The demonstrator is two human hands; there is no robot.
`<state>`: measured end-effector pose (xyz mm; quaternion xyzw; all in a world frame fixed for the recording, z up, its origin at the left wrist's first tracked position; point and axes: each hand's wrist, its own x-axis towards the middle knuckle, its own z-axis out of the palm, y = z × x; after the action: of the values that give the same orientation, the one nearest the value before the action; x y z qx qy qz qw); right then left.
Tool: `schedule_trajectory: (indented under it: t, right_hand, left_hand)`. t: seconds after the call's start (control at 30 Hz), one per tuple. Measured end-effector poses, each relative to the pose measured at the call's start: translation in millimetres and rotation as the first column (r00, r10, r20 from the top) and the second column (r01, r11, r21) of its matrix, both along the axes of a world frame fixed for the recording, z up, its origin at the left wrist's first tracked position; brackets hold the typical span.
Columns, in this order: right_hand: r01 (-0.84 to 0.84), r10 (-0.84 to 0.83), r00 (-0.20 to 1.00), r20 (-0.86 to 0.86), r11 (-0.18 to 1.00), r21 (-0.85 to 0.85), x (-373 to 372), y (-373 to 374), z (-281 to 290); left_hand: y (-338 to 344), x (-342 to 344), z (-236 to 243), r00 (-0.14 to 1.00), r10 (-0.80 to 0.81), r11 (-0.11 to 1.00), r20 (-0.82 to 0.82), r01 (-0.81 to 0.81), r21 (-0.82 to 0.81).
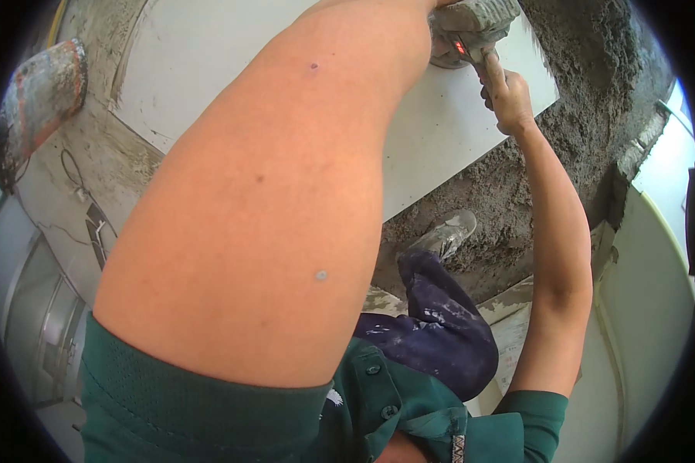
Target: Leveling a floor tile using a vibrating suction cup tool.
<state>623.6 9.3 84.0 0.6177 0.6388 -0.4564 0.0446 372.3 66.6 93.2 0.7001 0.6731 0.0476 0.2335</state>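
My right hand (510, 100) is closed around the handle of a mortar-caked tile vibrator (483, 17) with a small glowing red display. The tool's round base rests on a large white tile (448, 147), near its far right part. My left arm (262, 177) stretches across the middle of the view to the top edge, beside the tool. The left hand itself lies beyond the picture, so its fingers are hidden. Rough grey mortar (594, 69) borders the tile on the right and near sides.
A mortar-stained bucket (42, 108) stands at the far left, with a wire loop (71, 166) near it. My dusty shoe (452, 231) is on the mortar by the tile's near edge. Pale curved panels (649, 285) rise at the right.
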Motion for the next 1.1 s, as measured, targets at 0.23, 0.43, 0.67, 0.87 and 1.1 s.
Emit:
schedule_trajectory:
  t: [0.23,0.43,0.67,0.87,1.1]
  right_hand:
    - [0.018,-0.019,0.999,0.032,1.000,0.009,9.9,3.3,3.3]
    - [0.005,-0.008,0.999,-0.036,0.997,-0.080,21.6,6.1,-5.5]
    - [-0.118,0.118,0.990,0.076,0.993,-0.007,-15.3,3.6,29.5]
    - [-0.082,0.085,0.996,0.013,0.986,-0.143,-10.6,6.7,22.8]
    - [-0.052,0.042,0.995,-0.093,0.993,-0.101,-123.8,39.7,21.1]
  left_hand:
    - [2.3,11.0,-1.3,0.999,0.023,0.999,0.043,-0.021,-0.042]
    - [7.5,21.0,-44.9,0.994,0.057,0.995,0.091,-0.064,0.079]
    - [1.5,-0.6,-21.2,0.990,0.059,0.993,0.128,-0.071,0.091]
    - [6.6,-7.3,-27.1,0.980,0.067,0.984,0.189,-0.097,0.150]
    - [65.3,-112.2,-30.8,0.999,0.002,0.997,0.050,-0.005,0.072]
